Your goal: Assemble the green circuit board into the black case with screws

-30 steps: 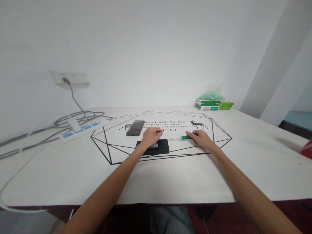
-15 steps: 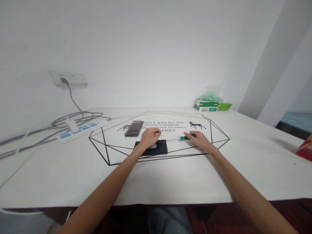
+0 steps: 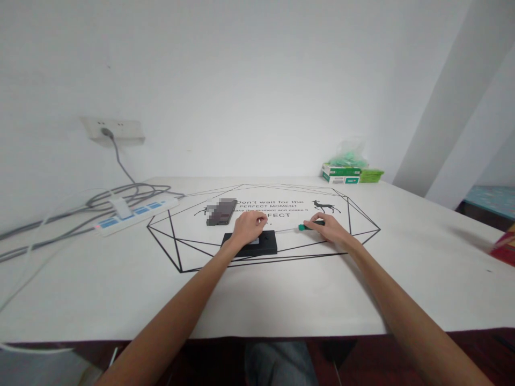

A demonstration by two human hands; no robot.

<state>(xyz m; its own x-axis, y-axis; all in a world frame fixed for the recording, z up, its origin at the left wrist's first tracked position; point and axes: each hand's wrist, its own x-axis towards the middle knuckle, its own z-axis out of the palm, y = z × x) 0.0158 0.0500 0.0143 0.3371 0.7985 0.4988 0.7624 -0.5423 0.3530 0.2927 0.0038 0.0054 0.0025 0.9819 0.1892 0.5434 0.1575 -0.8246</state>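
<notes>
A screwdriver (image 3: 301, 227) with a green and black handle lies nearly level in my right hand (image 3: 330, 229), its thin shaft pointing left. Thumb and fingers of that hand close round the handle. My left hand (image 3: 248, 228) hovers over or rests on a flat black box (image 3: 265, 244) with a pale label partly hidden beneath the hand. Its thumb and finger curl together in a pinch; whether something small sits between them cannot be made out. The shaft's tip is near the box's right back corner. A dark phone (image 3: 223, 211), partly pixelated, lies behind my left hand.
On the left are a white and blue power strip (image 3: 137, 213) and coiled grey cables (image 3: 120, 194); a plug sits in the wall socket (image 3: 115, 128). Green and white boxes (image 3: 341, 172) with a plastic bag on top stand at the back right. A red box (image 3: 505, 245) is at the right edge.
</notes>
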